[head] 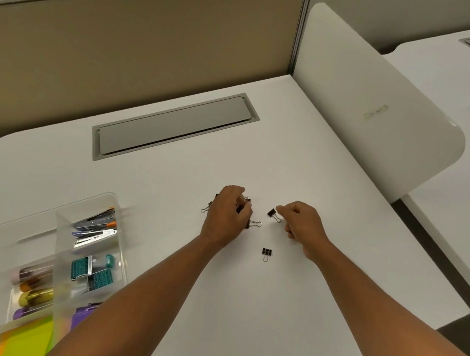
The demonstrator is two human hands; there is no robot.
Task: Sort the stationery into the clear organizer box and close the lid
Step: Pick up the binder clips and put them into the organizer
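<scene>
Both hands pinching binder clips (272, 213), lone clip's (266, 253) handles seemingly toward viewer.

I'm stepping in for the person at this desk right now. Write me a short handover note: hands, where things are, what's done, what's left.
Left hand: gathering a cluster of binder clips on the desk, fingers curled round some.
Right hand: pinches one binder clip by its wire handle.
One loose clip lies on the desk nearer the person.
Organizer box, at the left, is open; pens, erasers, sticky notes and other items are already inside.
Left: put all clips in the box, then close the lid.
</scene>
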